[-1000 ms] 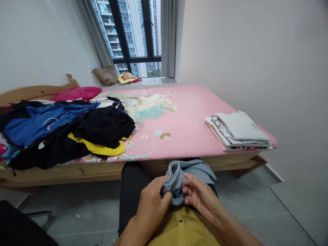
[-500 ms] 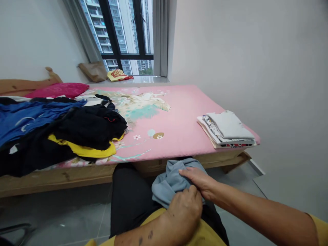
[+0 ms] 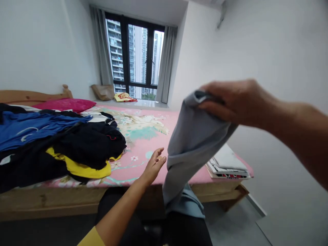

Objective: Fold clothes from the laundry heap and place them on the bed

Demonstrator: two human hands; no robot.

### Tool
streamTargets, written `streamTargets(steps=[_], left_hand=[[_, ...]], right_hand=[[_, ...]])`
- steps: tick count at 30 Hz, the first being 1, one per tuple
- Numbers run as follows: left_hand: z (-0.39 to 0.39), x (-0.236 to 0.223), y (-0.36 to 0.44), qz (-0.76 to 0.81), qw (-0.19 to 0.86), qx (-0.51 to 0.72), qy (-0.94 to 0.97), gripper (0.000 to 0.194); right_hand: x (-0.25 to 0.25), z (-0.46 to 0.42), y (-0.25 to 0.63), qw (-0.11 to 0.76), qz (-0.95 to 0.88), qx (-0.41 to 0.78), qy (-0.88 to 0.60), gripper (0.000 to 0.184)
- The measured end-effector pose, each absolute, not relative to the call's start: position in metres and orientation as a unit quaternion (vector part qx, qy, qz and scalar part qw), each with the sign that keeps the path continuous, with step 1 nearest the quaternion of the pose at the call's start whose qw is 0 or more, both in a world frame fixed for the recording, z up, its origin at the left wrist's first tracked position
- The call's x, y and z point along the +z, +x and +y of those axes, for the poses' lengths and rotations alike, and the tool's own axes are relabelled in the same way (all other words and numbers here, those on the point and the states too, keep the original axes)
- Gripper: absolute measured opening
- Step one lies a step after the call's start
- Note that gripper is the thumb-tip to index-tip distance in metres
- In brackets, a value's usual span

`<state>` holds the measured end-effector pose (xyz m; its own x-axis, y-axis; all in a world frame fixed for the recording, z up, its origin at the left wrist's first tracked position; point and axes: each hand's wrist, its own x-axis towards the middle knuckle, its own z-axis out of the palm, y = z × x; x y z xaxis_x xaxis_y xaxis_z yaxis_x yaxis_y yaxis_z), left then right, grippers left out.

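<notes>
Grey-blue cloth [image 3: 194, 136] is held up by the right grip [image 3: 238, 99], its upper edge pinched between thumb and fingers. It is hung unfolded before the bed [image 3: 84, 201], its lower end draped over the legs [image 3: 188, 229]. The left grip [image 3: 153, 167] is partly open, empty and positioned just beside the cloth. Folded items are seen only in the stack [image 3: 229, 159] on the bed's right; the heap [image 3: 84, 141] on the left is unfolded. Contents of the paper bag [image 3: 104, 92] and yellow bag [image 3: 124, 97] on the windowsill [image 3: 145, 104] cannot be determined.
</notes>
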<state>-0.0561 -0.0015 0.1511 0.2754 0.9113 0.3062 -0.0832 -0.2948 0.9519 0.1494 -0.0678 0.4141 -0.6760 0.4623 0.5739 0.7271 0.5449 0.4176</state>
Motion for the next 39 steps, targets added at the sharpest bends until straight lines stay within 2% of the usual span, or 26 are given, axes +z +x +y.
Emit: streamTargets(steps=[2, 5, 8, 10, 13, 16, 18, 21, 24, 26, 28, 31, 33, 36, 39], left_hand=[[-0.008, 0.171, -0.056, 0.285, 0.506, 0.459, 0.673, 0.031], [-0.031, 0.190, -0.058, 0.245, 0.470, 0.362, 0.767, 0.018], [-0.041, 0.201, -0.066, 0.251, 0.408, 0.401, 0.781, 0.016], [-0.033, 0.210, -0.074, 0.254, 0.405, 0.468, 0.743, 0.032], [-0.014, 0.233, -0.085, 0.227, 0.414, 0.525, 0.708, 0.060], [-0.007, 0.260, -0.090, 0.155, 0.437, 0.521, 0.716, 0.076], [-0.009, 0.274, -0.092, 0.112, 0.500, 0.464, 0.722, 0.068], [-0.010, 0.289, -0.101, 0.169, 0.552, 0.423, 0.698, 0.040], [-0.014, 0.304, -0.119, 0.302, 0.415, 0.575, 0.636, 0.027], [-0.029, 0.310, -0.130, 0.330, 0.322, 0.645, 0.609, 0.021], [-0.057, 0.308, -0.134, 0.315, 0.318, 0.598, 0.665, 0.018], [-0.100, 0.291, -0.129, 0.243, 0.408, 0.332, 0.815, 0.022], [-0.110, 0.273, -0.120, 0.202, 0.443, 0.235, 0.841, 0.022], [-0.085, 0.249, -0.105, 0.248, 0.450, 0.315, 0.798, 0.028], [-0.049, 0.235, -0.093, 0.314, 0.475, 0.418, 0.708, 0.032]], right_hand=[[0.453, -0.062, 0.142, 0.180, -0.793, -0.452, -0.366, 0.059], [0.504, -0.055, 0.135, 0.143, -0.720, -0.540, -0.411, 0.074], [0.543, -0.053, 0.131, 0.159, -0.677, -0.580, -0.423, 0.087], [0.561, -0.055, 0.130, 0.211, -0.657, -0.595, -0.412, 0.092], [0.576, -0.057, 0.128, 0.293, -0.641, -0.593, -0.389, 0.085], [0.583, -0.053, 0.127, 0.303, -0.648, -0.590, -0.375, 0.076], [0.586, -0.049, 0.129, 0.295, -0.653, -0.594, -0.366, 0.079], [0.591, -0.042, 0.137, 0.287, -0.642, -0.596, -0.387, 0.089], [0.594, -0.032, 0.152, 0.260, -0.615, -0.600, -0.441, 0.090], [0.593, -0.025, 0.162, 0.254, -0.593, -0.604, -0.469, 0.091], [0.591, -0.020, 0.168, 0.265, -0.577, -0.604, -0.482, 0.091], [0.588, -0.016, 0.165, 0.277, -0.583, -0.599, -0.474, 0.093], [0.588, -0.018, 0.155, 0.275, -0.595, -0.604, -0.453, 0.095], [0.591, -0.027, 0.138, 0.280, -0.614, -0.610, -0.415, 0.096], [0.594, -0.040, 0.123, 0.296, -0.637, -0.606, -0.373, 0.089]])
